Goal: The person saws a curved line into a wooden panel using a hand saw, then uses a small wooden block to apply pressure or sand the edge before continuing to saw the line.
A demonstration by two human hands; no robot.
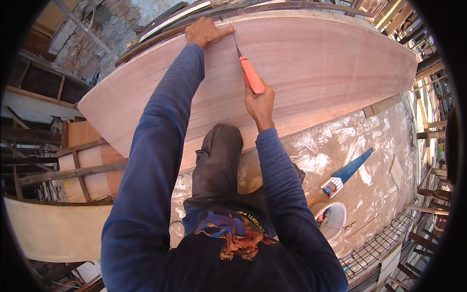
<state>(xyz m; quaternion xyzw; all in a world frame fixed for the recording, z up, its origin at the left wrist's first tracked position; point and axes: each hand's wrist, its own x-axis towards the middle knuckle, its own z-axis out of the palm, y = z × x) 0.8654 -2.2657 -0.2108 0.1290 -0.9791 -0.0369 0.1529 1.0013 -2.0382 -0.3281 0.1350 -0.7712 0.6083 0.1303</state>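
Note:
A large reddish plywood sheet [311, 58] lies across in front of me, and my knee rests at its near edge. My right hand [260, 103] is closed around the orange handle of a handsaw [250, 74]. Its thin blade points away from me and meets the sheet close to the far edge. My left hand [206, 33] grips that far edge, left of the blade. Its thumb stretches right, up to the blade, while the other fingers curl at the edge and are partly hidden.
On the dusty floor at right lies a second handsaw [352, 168] with a blue blade. Near it stands a whitish bucket [335, 214] with tools inside. Metal mesh [384, 243] lies at lower right. Wooden framing [73, 175] and a pale curved board [58, 231] are at left.

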